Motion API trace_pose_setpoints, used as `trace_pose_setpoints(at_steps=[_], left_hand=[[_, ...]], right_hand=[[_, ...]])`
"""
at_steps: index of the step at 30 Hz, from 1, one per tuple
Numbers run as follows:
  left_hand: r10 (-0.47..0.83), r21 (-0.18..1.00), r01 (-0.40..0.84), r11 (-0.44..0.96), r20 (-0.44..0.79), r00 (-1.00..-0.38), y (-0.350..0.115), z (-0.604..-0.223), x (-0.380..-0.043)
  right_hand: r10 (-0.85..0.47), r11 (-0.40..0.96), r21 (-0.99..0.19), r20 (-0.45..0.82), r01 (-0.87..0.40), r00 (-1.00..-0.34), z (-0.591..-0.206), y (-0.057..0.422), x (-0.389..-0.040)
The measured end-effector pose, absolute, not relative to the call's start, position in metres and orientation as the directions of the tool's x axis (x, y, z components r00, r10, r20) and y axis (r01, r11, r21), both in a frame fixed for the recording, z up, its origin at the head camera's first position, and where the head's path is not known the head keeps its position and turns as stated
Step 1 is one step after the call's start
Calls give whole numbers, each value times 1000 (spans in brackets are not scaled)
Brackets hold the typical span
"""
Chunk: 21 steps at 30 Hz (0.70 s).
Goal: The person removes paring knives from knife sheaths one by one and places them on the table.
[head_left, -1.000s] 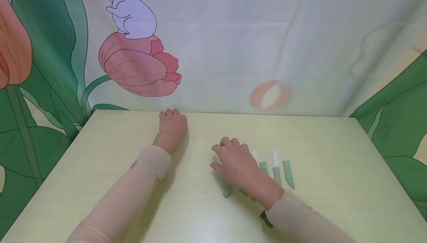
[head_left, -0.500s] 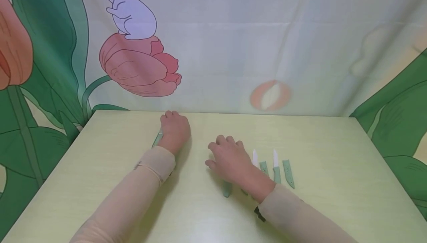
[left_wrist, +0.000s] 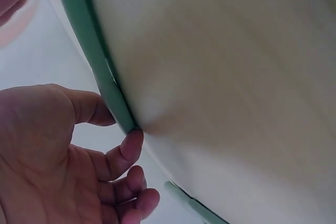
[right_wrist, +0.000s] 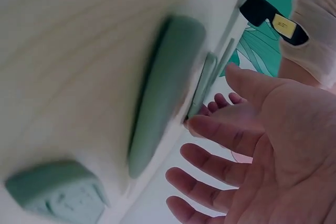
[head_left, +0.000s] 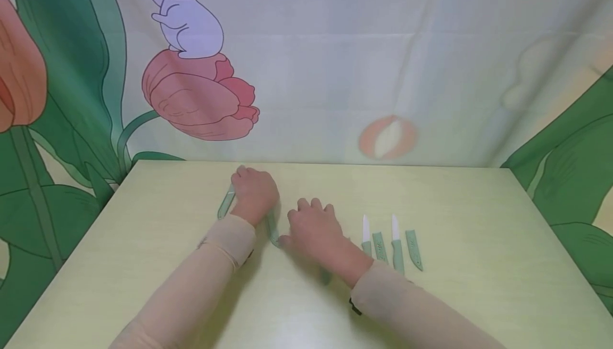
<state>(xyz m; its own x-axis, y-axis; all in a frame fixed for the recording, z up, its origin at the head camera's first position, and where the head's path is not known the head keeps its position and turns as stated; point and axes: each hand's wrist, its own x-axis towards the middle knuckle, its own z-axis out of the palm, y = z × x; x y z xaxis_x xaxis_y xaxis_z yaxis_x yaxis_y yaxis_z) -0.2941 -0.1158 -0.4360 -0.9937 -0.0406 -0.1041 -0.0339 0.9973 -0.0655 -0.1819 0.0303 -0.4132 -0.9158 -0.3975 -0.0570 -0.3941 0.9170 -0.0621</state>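
Observation:
In the head view my left hand [head_left: 255,192] is at the back left, over a green sheathed knife [head_left: 272,229] that runs out toward me. The left wrist view shows thumb and index finger pinching the end of this sheathed knife [left_wrist: 100,56]. A second long green piece [head_left: 226,202], with a pale line across it, lies left of that hand. My right hand [head_left: 316,229] hovers with spread fingers, its thumb close to the pinched knife's near end. In the right wrist view it holds nothing, and a blurred green handle [right_wrist: 168,98] lies beyond its fingers.
Right of my right hand lie two bare white-bladed knives [head_left: 398,253] with green handles and two green sheaths [head_left: 414,250]. Another green piece [head_left: 325,275] shows partly under the right wrist. A printed curtain [head_left: 306,72] hangs along the table's [head_left: 469,205] back edge.
The left hand has shifted slightly right and nearer, and the knife below it has come into view. The right hand has moved left, uncovering more of the bare knives.

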Motion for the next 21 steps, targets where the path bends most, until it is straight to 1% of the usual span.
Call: trace_pose_setpoints(at_steps=[5,10,21], left_hand=[[-71,-48,-65,997,-142,-987,-112,-436,-293],[-84,-48,-77,996,-178,-980,-108,-434,-291],[-94,-41,-88,995,-162,-982,-105,-432,-287]], right_hand=[[-394,919,-61,-76,-390,-916,-418,25,-182],[-383,924,-36,-79,-382,-920,-422,22,-182],[-367,930,1,-81,-368,-927,-426,23,-184]])
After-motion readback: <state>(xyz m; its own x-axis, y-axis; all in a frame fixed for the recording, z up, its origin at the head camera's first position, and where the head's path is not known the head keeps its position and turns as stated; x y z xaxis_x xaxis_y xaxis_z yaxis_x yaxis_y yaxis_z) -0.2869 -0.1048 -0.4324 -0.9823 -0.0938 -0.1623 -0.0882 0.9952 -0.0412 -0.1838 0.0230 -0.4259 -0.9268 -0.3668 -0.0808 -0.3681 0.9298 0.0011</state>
